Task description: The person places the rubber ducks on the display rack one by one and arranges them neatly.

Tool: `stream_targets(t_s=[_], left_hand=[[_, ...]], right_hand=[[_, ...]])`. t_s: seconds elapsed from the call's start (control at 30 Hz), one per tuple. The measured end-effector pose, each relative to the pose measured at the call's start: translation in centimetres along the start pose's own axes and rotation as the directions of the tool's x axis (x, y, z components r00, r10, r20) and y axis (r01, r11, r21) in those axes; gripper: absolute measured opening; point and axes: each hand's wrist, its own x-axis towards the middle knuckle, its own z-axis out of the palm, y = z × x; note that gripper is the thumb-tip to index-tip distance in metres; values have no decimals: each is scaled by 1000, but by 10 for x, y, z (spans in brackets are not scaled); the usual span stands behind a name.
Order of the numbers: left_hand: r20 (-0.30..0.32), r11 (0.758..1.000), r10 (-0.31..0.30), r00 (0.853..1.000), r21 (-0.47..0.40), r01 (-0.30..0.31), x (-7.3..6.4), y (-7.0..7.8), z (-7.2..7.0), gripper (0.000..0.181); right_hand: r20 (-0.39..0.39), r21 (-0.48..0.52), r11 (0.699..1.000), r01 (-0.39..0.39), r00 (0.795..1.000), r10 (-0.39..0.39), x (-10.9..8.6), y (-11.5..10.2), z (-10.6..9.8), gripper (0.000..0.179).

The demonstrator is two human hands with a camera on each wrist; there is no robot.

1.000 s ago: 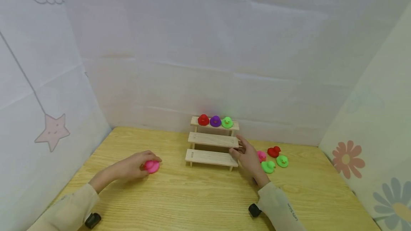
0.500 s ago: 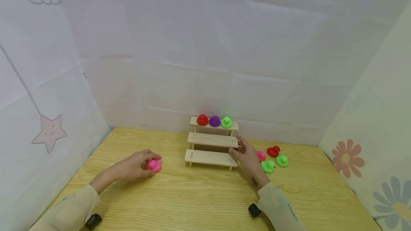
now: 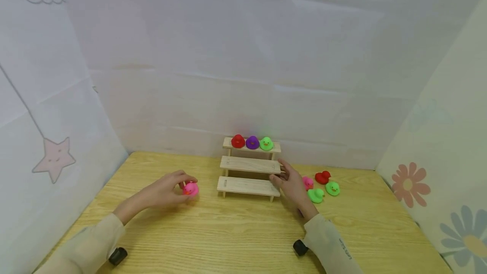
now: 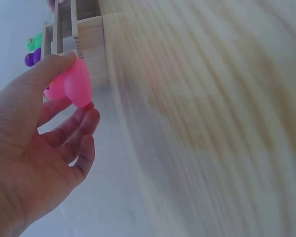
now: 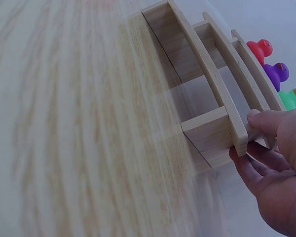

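Observation:
A pink rubber duck (image 3: 191,189) is pinched between the thumb and fingers of my left hand (image 3: 165,190). In the left wrist view that duck (image 4: 78,85) is off the table, with the other fingers loosely bent beneath. To its right stands a three-step wooden display stand (image 3: 249,186). My right hand (image 3: 293,187) grips the stand's right end; in the right wrist view the thumb lies over a step and the fingers reach underneath. On the top step sit a red duck (image 3: 238,141), a purple duck (image 3: 253,142) and a green duck (image 3: 266,143).
Right of the stand, a pink duck (image 3: 307,183), a red duck (image 3: 323,177) and two green ducks, one nearer (image 3: 316,195) and one farther right (image 3: 332,188), lie on the wooden table (image 3: 213,240). A pale cloth wall (image 3: 198,75) rises behind.
My left hand has moved right and slightly away from me, bringing the pink duck up off the table. My right hand keeps its grip on the stand.

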Motion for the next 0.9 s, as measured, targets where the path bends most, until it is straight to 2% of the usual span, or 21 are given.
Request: stream_targets(t_s=[0.13,0.43,0.67,0.9], left_hand=[[-20,1000,-20,1000,-1,20,11,7,2,48],[-126,997,79,989,26,-76,37,18,-2,48],[-187,996,81,979,-26,-87,61,27,-8,55],[-269,991,101,958,-63,-122,82,37,4,52]], right_hand=[[2,7,1000,-1,1000,1,-1,1,-1,74],[-4,6,1000,2,1000,-2,1,-3,-2,74],[-6,14,1000,20,1000,-19,4,-3,-4,75],[2,47,998,34,999,-35,4,1,-1,74]])
